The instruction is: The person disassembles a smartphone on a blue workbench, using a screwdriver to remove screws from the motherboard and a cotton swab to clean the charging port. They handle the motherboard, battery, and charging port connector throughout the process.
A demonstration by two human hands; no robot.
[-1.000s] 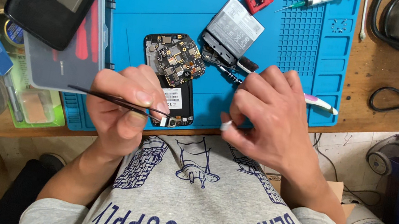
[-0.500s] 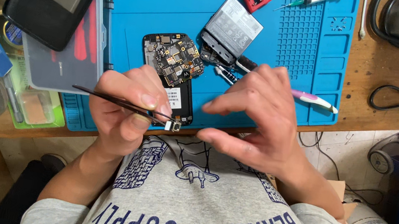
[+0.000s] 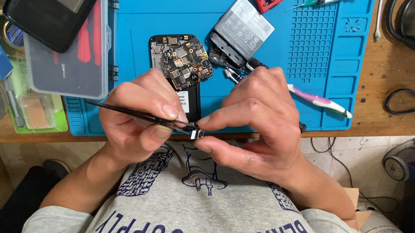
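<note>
Head view: left fingers (image 3: pixel 163 110) grasping tweezers (image 3: pixel 135 114); right fingers (image 3: pixel 218 121) pinching small part (image 3: pixel 195 133).

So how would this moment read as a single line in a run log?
left hand: holds tweezers | right hand: pinches small part at tweezer tips | circuit board: on blue mat

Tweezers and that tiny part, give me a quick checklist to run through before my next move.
1. Tweezers gripped by left hand: ok.
2. Tiny part at the tweezer tips, right hand fingertips touching it: ok.
3. Part held over the blue mat: not ok, it sits past the desk edge, above the lap.
4. Part's orientation: cannot tell, too small.
5. Opened phone board lying on the mat, uncovered: ok.
6. Battery apart from the hands: ok.
</note>
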